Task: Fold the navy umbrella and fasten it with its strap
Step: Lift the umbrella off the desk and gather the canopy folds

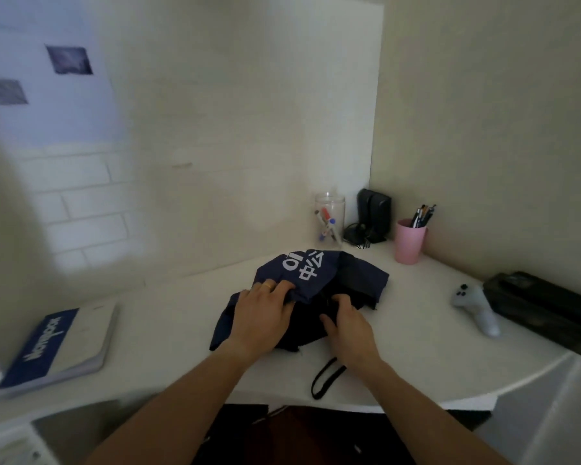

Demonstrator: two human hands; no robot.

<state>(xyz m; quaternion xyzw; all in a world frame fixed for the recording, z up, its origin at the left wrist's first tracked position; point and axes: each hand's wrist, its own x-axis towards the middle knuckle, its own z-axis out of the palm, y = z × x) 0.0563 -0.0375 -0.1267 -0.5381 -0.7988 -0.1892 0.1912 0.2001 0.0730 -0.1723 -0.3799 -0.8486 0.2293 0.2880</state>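
The navy umbrella (319, 280) lies collapsed and rumpled near the middle of the white table (168, 317), its canopy with white printed characters bunched toward the back edge. The left hand (265, 317), a ring on one finger, presses down on the cloth and pinches a fold of it between fingers and thumb. The right hand (348, 325) rests just beside it, fingers curled into the darker folds, gripping the fabric. A black loop strap (326, 377) trails from under the right wrist toward the front edge. A notebook (67, 344) sits at the left edge; a pink cup (410, 241) of pens, a clear jar (329, 216) and a game controller (477, 307) stand toward the back right corner.
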